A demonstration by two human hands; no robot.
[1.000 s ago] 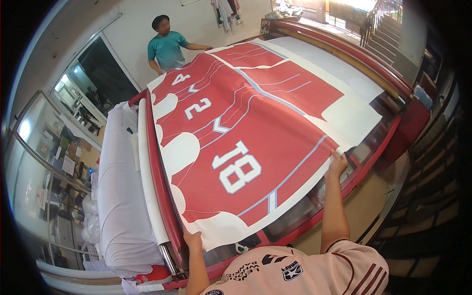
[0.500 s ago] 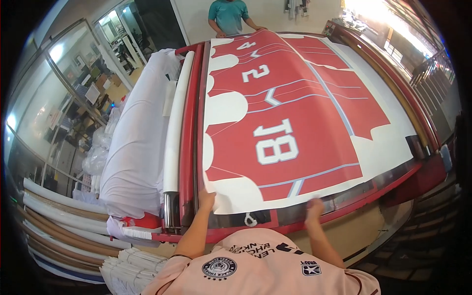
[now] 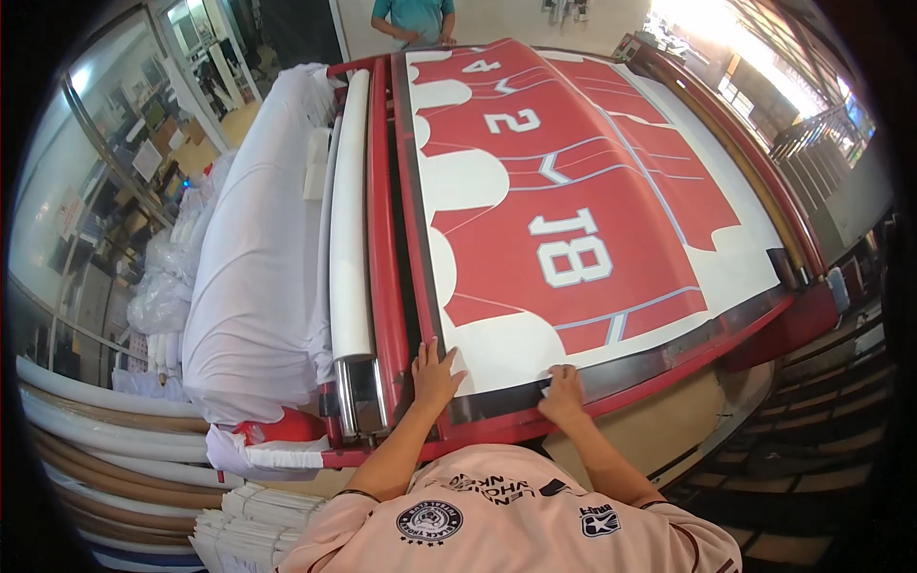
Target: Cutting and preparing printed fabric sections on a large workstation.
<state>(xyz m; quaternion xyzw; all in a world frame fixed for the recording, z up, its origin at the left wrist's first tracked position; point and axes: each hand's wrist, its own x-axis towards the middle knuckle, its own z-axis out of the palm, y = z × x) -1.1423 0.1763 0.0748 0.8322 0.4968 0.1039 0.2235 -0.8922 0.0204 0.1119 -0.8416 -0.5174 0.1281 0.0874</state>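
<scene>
A large white sheet [image 3: 497, 344] printed with red jersey panels [image 3: 497, 272] lies across a red-framed table [image 3: 640, 374]. The panels carry white-and-blue numerals and stripes, and a raised fold runs lengthwise through the sheet. At its near left corner my left hand [image 3: 436, 377] rests with fingers spread, the fingertips touching the edge. My right hand [image 3: 564, 390] is closed at the near edge, beside the white part. Something small and whitish shows at its fingertips; I cannot make out what it is.
White fabric [image 3: 258, 248] drapes over a big roll left of the table, beside a white roll [image 3: 351, 210] and a red bar [image 3: 382, 239]. Several long rolls [image 3: 115, 420] are stacked lower left. A person in a teal shirt [image 3: 413, 17] stands at the far end. A brown roller [image 3: 735, 181] flanks the right side.
My left hand has let go of the sheet's corner and spread its fingers. My right hand has moved left to the near edge. The person opposite has taken a hand off the sheet.
</scene>
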